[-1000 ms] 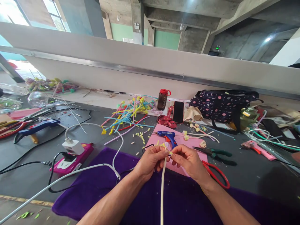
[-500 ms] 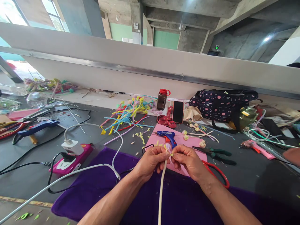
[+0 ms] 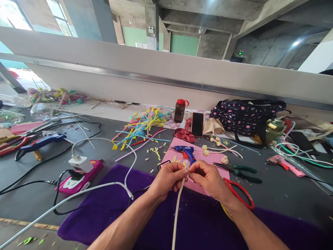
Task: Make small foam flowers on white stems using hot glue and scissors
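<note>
My left hand (image 3: 169, 177) pinches the top of a long cream stem (image 3: 177, 215), which hangs down toward the bottom edge. At its upper end sits a small pale purple and yellow flower head (image 3: 186, 164), partly behind the fingers. My right hand (image 3: 205, 176) is closed, thumb and forefinger meeting at the stem top beside the left fingertips; what they pinch is hidden. Just beyond lies a blue glue gun (image 3: 186, 150) on a pink sheet (image 3: 170, 154). Dark green-handled pliers (image 3: 244, 169) and a red looped handle (image 3: 246, 194) lie right of my right hand.
A purple cloth (image 3: 104, 208) lies under my forearms. Left stand a magenta power strip (image 3: 85, 178) and cables. Colourful stems (image 3: 145, 121), a red-lidded bottle (image 3: 179, 113), a phone (image 3: 197, 124) and a patterned bag (image 3: 244, 114) line the back. A pink glue gun (image 3: 288, 165) lies right.
The short yellow piece between my right fingertips no longer shows there. My right fingers have shifted slightly toward the stem top, and the stem's lower end has swung left.
</note>
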The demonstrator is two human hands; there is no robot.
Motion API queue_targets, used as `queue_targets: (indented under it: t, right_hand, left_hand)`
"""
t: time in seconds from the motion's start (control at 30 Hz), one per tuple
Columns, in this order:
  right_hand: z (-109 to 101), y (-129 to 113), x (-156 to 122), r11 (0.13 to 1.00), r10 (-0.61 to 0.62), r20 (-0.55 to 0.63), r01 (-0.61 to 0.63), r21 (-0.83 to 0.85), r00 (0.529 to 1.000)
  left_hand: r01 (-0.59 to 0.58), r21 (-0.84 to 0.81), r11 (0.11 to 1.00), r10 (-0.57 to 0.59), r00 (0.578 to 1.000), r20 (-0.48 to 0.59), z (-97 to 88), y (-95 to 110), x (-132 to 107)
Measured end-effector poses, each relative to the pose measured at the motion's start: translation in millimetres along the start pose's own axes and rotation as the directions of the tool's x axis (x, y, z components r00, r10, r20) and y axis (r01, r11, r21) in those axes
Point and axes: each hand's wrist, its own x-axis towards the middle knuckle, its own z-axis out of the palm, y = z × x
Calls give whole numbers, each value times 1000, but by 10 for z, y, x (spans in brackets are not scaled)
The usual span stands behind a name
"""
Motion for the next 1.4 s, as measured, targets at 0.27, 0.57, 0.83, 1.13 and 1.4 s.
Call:
queue_targets:
  t: [0.27,0.57,0.83,1.13,1.4]
  right_hand:
    - [-56,-32,21,995,15,-57,-9,100,998]
    - [23,30,42,902,134,-106,-78,424,985]
    - [151,54,12,889,141,-137,-65,453,980]
    - [68,55,22,843,242,26,-224,488,970]
    - [23,122,65,729,243,222,-329,600,944]
  left_hand:
    - [-6,-109,994,5,1000,-9,-61,-58,39]
    - [5,-129,992,-5,1000,-1,-2,-26,6]
    - [-5,-146,989,9,999,32,8,-36,7]
    - [-9,-24,1000,9,1000,-15,21,4,-13]
    - [-26,-27,999,28,996,85,-43,-1,-5]
